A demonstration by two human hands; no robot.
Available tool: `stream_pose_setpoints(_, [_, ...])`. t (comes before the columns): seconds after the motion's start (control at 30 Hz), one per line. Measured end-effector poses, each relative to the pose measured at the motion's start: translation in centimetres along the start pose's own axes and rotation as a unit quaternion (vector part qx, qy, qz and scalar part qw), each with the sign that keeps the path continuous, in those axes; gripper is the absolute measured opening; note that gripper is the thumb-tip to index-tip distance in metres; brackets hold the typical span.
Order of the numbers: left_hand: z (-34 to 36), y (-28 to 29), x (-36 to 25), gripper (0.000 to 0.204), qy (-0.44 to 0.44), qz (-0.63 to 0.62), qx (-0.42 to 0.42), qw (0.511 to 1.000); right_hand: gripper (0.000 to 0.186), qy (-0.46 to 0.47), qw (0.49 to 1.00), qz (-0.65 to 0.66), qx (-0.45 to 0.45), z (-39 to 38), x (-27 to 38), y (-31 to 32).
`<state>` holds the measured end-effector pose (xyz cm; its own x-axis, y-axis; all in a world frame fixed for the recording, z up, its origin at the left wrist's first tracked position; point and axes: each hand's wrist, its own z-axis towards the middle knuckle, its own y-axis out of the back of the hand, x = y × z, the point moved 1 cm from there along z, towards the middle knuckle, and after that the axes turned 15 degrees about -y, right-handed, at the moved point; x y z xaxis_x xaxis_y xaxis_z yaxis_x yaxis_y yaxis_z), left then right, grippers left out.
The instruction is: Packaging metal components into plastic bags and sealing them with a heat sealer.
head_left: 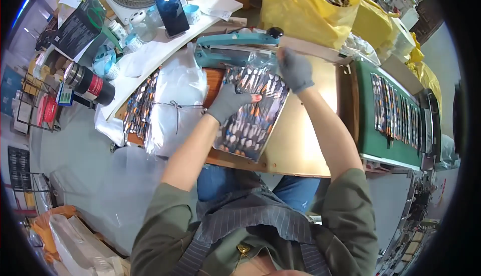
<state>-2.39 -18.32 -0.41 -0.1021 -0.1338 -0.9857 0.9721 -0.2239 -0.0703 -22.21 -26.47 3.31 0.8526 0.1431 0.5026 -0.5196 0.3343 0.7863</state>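
A clear plastic bag packed with rows of small dark pieces with orange and white spots lies in front of me. My left hand, in a grey glove with the thumb tip bare, lies flat on the bag's left side, fingers outstretched. At the bag's top right corner, my gloved right hand has its fingers curled in; whatever they hold is hidden. Just beyond the bag stands a teal bag sealer, its arm raised and ending in a black knob. The bag's upper edge reaches toward the sealer's jaw.
Left of the bag are a stack of clear bags tied with cord and another filled pack. A shelf holds a phone and a thermos. A yellow sack stands behind; a green board with more pieces lies right.
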Motion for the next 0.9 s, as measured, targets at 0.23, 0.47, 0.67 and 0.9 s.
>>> stream_pose_setpoints(0.23, [4.2, 3.4, 2.1, 0.043, 0.168, -0.127, -0.106, 0.972, 0.038, -0.052, 0.996, 0.052, 0.056, 9.4, 5.2, -1.1])
stream_pose_setpoints(0.47, [5.9, 7.1, 6.5, 0.046, 0.156, -0.130, -0.117, 0.972, 0.027, -0.043, 0.994, -0.083, -0.049, 7.9, -0.2, -6.1])
stream_pose_setpoints(0.67, [4.1, 5.8, 3.5, 0.045, 0.095, 0.056, -0.154, 0.982, 0.022, -0.058, 0.994, -0.094, -0.025, 7.7, -1.0, -7.8])
stream_pose_setpoints(0.9, [1.7, 5.7, 4.7, 0.042, 0.081, 0.112, -0.146, 0.980, 0.024, -0.085, 0.993, -0.075, -0.029, 7.1, -0.9, -7.8])
